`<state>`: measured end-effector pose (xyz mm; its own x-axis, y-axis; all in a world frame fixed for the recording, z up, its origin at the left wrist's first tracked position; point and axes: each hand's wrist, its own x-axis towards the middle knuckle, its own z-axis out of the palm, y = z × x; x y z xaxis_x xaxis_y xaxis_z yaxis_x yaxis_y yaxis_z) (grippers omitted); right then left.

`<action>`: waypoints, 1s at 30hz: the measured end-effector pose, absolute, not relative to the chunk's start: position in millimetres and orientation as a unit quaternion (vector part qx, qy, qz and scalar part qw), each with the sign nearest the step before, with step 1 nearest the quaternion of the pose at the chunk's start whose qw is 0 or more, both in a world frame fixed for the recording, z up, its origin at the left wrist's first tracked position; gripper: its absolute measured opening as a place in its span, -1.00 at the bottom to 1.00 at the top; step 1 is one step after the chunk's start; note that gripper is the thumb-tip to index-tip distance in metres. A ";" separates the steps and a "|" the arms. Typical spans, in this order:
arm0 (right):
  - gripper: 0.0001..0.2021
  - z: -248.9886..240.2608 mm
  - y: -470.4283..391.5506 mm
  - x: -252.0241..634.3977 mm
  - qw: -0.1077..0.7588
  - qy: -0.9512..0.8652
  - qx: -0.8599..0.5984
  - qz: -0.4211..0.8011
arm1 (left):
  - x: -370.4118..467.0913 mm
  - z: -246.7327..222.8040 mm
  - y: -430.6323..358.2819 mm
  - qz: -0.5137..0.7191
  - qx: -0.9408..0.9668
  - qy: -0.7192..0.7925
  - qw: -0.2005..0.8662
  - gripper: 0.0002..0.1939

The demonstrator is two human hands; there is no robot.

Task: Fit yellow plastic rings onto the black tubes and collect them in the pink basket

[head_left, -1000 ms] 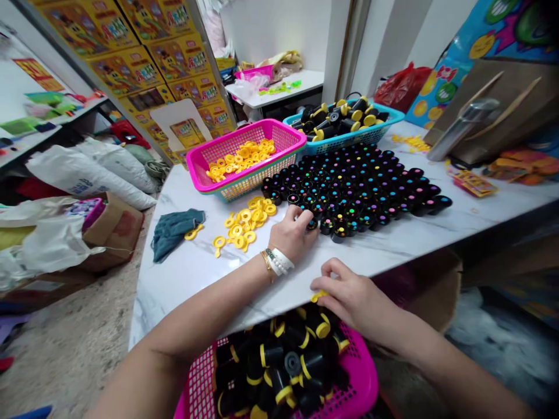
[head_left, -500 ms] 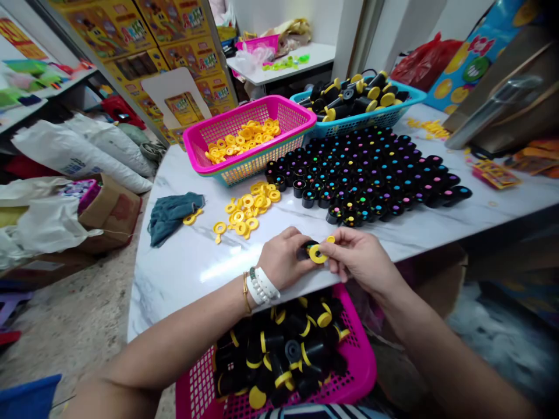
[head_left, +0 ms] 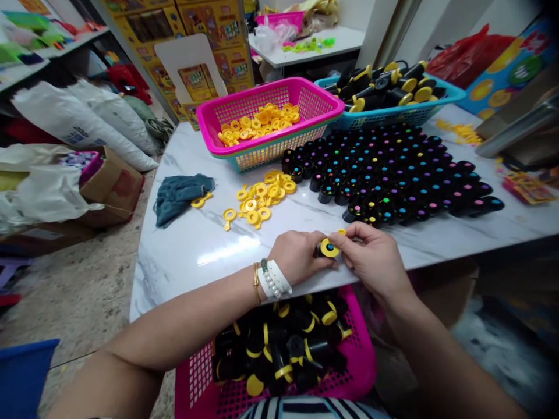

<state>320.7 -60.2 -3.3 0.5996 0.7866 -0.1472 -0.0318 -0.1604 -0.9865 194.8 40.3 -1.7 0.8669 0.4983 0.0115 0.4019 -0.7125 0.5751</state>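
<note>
My left hand (head_left: 296,256), with bracelets at the wrist, is closed around a small black container (head_left: 319,251) above the front edge of the table. A yellow ring cap (head_left: 335,252) lies over its end, and a blue spot shows through the hole. The thumb and fingers of my right hand (head_left: 379,262) pinch the cap at its tab side. Just beyond stand rows of black containers (head_left: 406,174) with coloured spots on top. Loose yellow ring caps (head_left: 261,198) lie piled left of these rows.
A pink basket (head_left: 205,125) of yellow caps stands behind the pile, beside a blue basket (head_left: 362,120) of capped black containers. Below the table edge sits another pink basket (head_left: 364,361) full of capped containers. A dark teal cloth (head_left: 177,201) lies on the marble-patterned table (head_left: 174,262).
The yellow cap has come over the end of the black container, where it was beside it before. The camera view has shifted, so the table things appear further right.
</note>
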 end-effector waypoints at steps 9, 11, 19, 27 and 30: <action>-0.63 -2.7 -60.5 320.0 0.583 -0.284 -0.651 0.395 | 191.7 10.0 42.8 0.046 0.846 0.244 0.472 -0.77; -0.62 -2.6 -61.2 319.7 0.582 -0.286 -0.651 0.394 | 193.0 12.3 45.8 0.005 0.766 0.255 0.590 -0.72; -0.66 -3.7 -63.4 315.6 0.570 -0.317 -0.669 0.357 | 201.3 14.4 45.2 -0.008 0.635 0.297 0.713 -0.78; -0.76 -0.4 -73.1 331.2 0.512 -0.365 -0.609 0.483 | 203.1 8.0 46.9 -0.008 0.596 0.289 0.749 -0.79; -0.79 -0.5 -76.6 325.7 0.517 -0.391 -0.621 0.441 | 202.5 6.6 46.6 -0.002 0.621 0.283 0.731 -0.77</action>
<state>325.7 -76.6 -0.5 0.3063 0.9409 -0.1445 0.0299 -0.1612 -0.9865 202.5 46.6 6.6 0.8402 0.3485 -0.4155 0.3541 0.2276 0.9071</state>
